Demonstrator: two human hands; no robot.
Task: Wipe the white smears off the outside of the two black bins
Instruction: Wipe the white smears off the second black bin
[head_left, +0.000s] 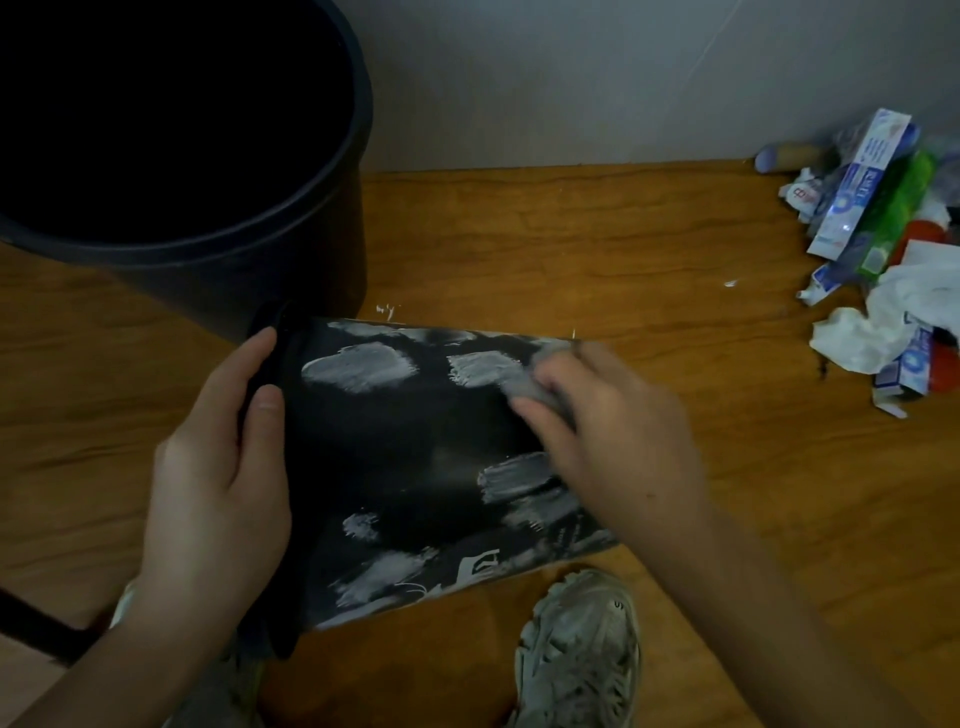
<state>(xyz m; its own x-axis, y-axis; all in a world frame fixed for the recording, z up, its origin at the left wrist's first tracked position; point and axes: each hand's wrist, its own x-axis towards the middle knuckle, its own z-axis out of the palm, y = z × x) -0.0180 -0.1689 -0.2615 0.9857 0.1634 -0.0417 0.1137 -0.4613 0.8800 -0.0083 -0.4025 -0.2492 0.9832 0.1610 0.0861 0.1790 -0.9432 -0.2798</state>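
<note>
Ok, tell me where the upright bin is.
Head view, top left: the upright bin stands on the wooden floor against the wall, just behind the smeared bin.

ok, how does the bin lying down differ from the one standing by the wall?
The lying bin is on its side, gripped at the rim by the left hand; the upright bin stands untouched. The lying bin shows white smears; the upright bin's visible wall shows none. Both are black.

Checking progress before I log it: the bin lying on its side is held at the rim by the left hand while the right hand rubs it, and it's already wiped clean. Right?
Not clean. The head view shows white smears across the tipped bin. The rest holds: left hand at its rim, right hand rubbing.
</note>
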